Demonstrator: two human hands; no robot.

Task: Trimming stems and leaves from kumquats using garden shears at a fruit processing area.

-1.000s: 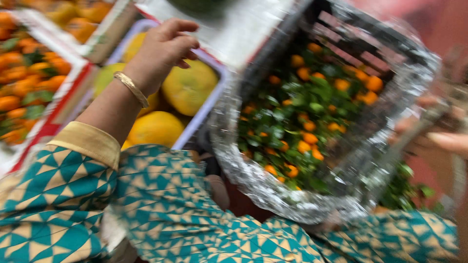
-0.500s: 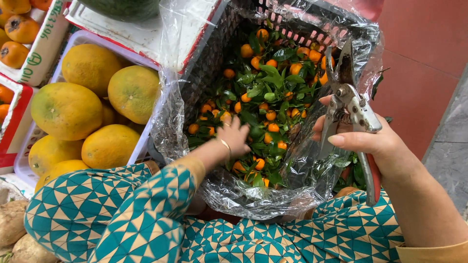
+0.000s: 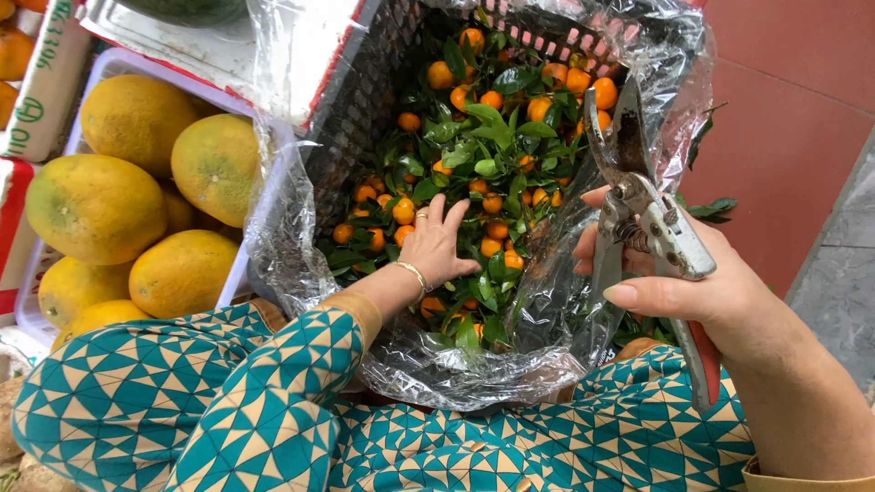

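Note:
A dark plastic crate lined with clear plastic film holds several small orange fruits on leafy green twigs. My left hand, with a ring and a gold bangle, reaches into the crate and rests on the fruit and leaves, fingers spread. My right hand holds metal pruning shears with a red handle at the crate's right edge, blades pointing up and slightly apart. Both arms wear teal and cream patterned sleeves.
A white tray at the left holds several large yellow-green citrus fruits. Another box of orange fruit sits at the far left. A white foam lid lies above. Red floor and grey pavement are at the right.
My left hand left the big yellow fruits and went into the crate among the small oranges. My right hand brought the shears up beside the crate. The view steadied and moved closer.

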